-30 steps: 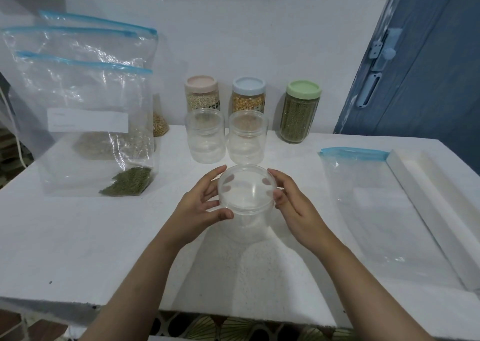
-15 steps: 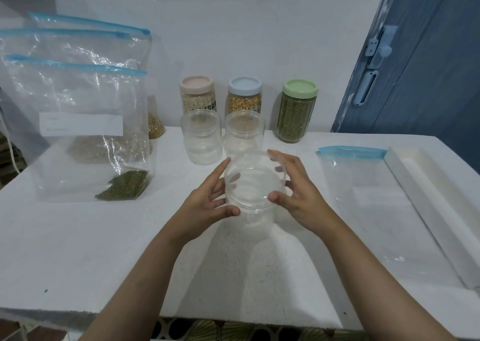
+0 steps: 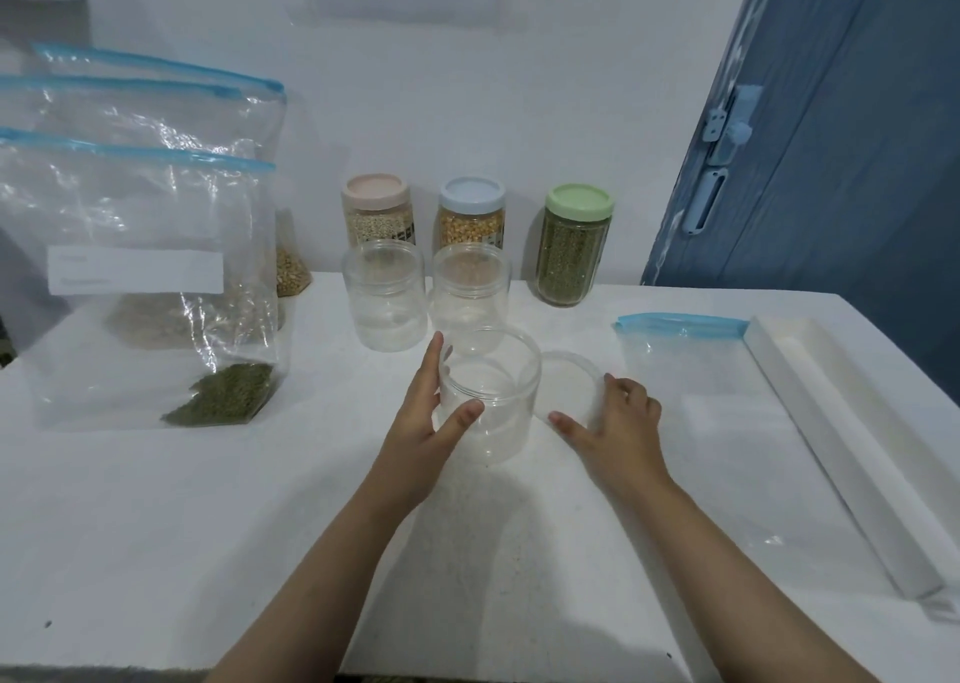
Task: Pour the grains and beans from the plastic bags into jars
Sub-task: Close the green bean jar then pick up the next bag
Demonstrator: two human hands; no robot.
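The left hand [image 3: 423, 412] has its grip round the open clear jar [image 3: 488, 396], which stands in the middle of the white worktop [image 3: 156, 516]. The right hand [image 3: 618, 422] holds the clear lid [image 3: 569, 386] just beside it. Bags of beans [image 3: 140, 277] stand far left

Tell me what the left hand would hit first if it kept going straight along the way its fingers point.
The left hand points away, toward the wall. Ahead of its fingertips stand two lidded clear jars; it would probably meet the right one first, though depth is hard to judge.
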